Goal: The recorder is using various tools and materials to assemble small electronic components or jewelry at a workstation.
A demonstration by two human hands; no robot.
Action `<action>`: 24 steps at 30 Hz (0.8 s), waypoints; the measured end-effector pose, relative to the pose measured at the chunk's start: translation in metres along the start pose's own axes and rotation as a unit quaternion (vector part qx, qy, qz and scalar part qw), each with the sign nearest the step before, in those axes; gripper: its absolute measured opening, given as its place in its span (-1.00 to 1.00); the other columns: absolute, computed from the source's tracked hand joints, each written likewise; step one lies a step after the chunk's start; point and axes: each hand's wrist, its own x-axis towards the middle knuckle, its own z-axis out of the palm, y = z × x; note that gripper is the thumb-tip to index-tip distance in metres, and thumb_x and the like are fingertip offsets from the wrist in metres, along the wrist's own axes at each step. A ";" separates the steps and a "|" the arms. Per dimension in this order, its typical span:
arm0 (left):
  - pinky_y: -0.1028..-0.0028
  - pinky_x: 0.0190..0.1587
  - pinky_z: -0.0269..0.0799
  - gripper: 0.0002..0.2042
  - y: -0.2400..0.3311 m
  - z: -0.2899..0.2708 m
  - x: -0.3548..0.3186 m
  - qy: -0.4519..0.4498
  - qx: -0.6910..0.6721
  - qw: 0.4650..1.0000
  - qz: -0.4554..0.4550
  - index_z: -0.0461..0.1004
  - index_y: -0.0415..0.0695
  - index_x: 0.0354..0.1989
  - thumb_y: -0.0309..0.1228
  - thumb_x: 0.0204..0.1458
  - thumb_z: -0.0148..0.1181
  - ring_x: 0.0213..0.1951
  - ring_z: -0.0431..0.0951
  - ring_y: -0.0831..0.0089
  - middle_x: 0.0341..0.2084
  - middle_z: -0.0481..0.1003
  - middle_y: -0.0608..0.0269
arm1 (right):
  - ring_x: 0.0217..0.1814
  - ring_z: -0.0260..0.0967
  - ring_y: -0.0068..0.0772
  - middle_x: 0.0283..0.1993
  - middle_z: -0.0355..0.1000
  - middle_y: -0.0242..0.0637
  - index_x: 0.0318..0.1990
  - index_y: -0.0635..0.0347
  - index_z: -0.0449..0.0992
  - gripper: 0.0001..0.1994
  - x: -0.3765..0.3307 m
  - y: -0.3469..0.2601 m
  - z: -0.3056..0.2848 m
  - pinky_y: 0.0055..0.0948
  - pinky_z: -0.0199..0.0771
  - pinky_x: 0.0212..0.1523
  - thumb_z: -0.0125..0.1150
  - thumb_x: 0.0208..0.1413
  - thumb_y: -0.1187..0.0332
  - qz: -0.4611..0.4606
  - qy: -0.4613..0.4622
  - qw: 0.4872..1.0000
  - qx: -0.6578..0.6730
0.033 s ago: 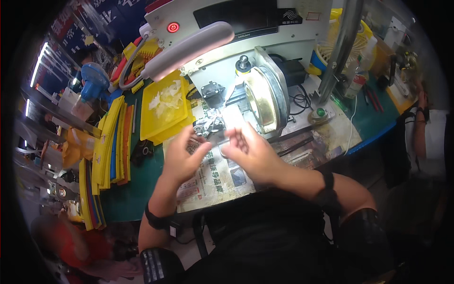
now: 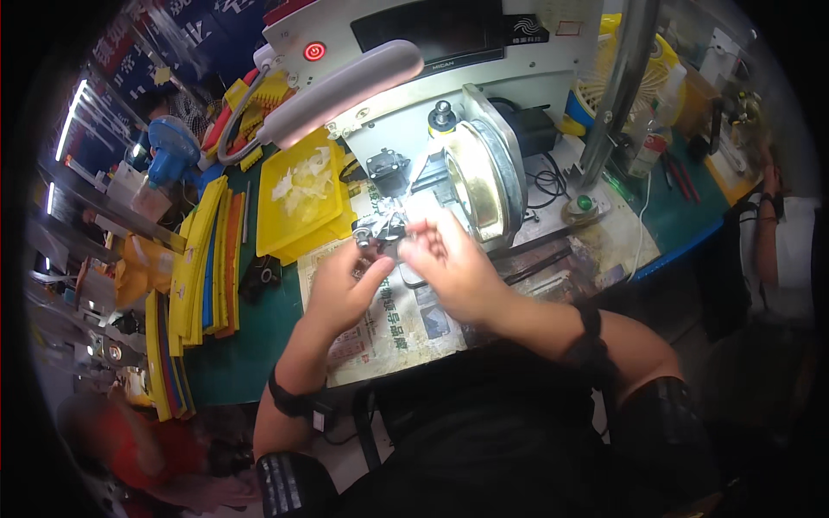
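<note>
Head view, small metal part (image 2: 377, 231) pinched between left hand (image 2: 345, 289) and right hand (image 2: 453, 263) grip

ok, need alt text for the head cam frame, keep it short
Seen from above, a person's left hand and right hand pinch a small metal part over a newspaper spread on a green workbench. Behind them stand a round metal machine head and a yellow tray of clear scraps; yellow strips are stacked at left.
</note>
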 end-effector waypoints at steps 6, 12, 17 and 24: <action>0.17 -0.39 0.37 -0.72 -0.030 0.018 0.013 0.075 0.173 0.971 0.146 0.53 -0.25 -0.41 -0.27 0.25 0.20 -0.45 0.52 -0.04 -0.55 0.49 -0.04 | -0.29 0.36 -0.66 -0.28 0.48 -0.33 -0.15 0.32 0.43 -0.83 0.031 0.005 0.018 -0.54 0.42 -0.23 0.06 0.40 0.36 -0.019 0.111 0.986 0.123; 0.19 -0.40 0.37 -0.71 -0.021 0.008 0.011 0.056 0.076 0.991 0.098 0.52 -0.25 -0.41 -0.26 0.24 0.20 -0.48 0.48 -0.04 -0.57 0.47 0.00 | -0.26 0.41 -0.58 -0.30 0.49 -0.29 -0.17 0.33 0.45 -0.82 0.031 0.012 0.025 -0.48 0.45 -0.18 0.08 0.38 0.35 -0.081 0.161 0.980 0.079; 0.35 -0.31 0.43 -0.86 -0.023 -0.012 -0.008 0.112 0.095 0.988 0.049 0.54 -0.26 -0.37 -0.43 0.14 0.26 -0.41 0.55 0.14 -0.46 0.55 0.02 | -0.29 0.40 -0.44 -0.34 0.47 -0.23 -0.19 0.35 0.44 -0.79 0.029 0.002 0.028 -0.40 0.43 -0.19 0.09 0.36 0.34 -0.059 0.215 0.974 0.039; 0.44 -0.28 0.45 -0.90 0.055 0.001 -0.025 0.063 -0.028 0.990 0.122 0.58 -0.22 -0.34 -0.51 0.01 0.38 -0.40 0.57 0.35 -0.43 0.58 0.17 | -0.36 0.15 -0.81 -0.32 0.33 -0.57 -0.15 0.21 0.44 -0.90 -0.052 0.009 0.004 -0.68 0.19 -0.34 0.09 0.38 0.38 0.061 0.021 0.991 0.118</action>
